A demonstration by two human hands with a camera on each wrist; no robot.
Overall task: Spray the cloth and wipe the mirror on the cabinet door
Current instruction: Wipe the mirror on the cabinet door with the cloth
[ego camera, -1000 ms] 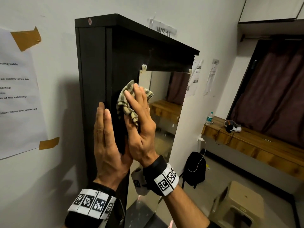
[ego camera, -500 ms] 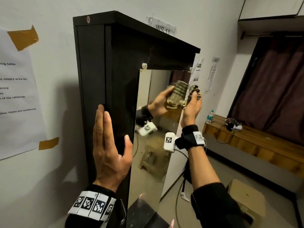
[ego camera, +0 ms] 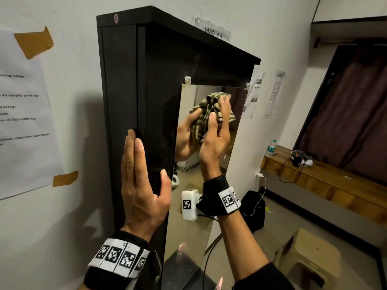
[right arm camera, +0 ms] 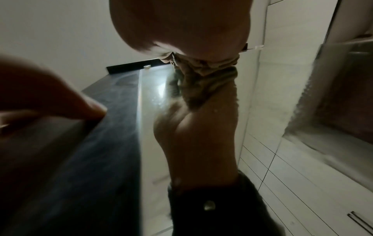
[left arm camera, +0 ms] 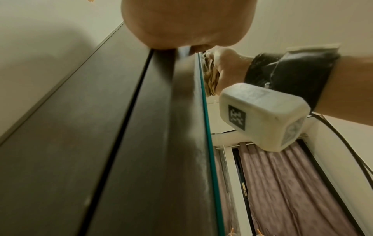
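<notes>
Currently, the right hand (ego camera: 215, 141) presses the bunched checked beige cloth (ego camera: 209, 114) against the upper mirror (ego camera: 188, 216) while the flat, empty left hand (ego camera: 144, 185) braces the tall black cabinet door (ego camera: 155, 122); relaxed bracing risks door swing and lost contact.

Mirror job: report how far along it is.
Done: nothing shows whether the cloth was sprayed. In hand: the right hand presses the cloth against the upper mirror while the left hand braces the cabinet door. Left: the lower mirror.
</notes>
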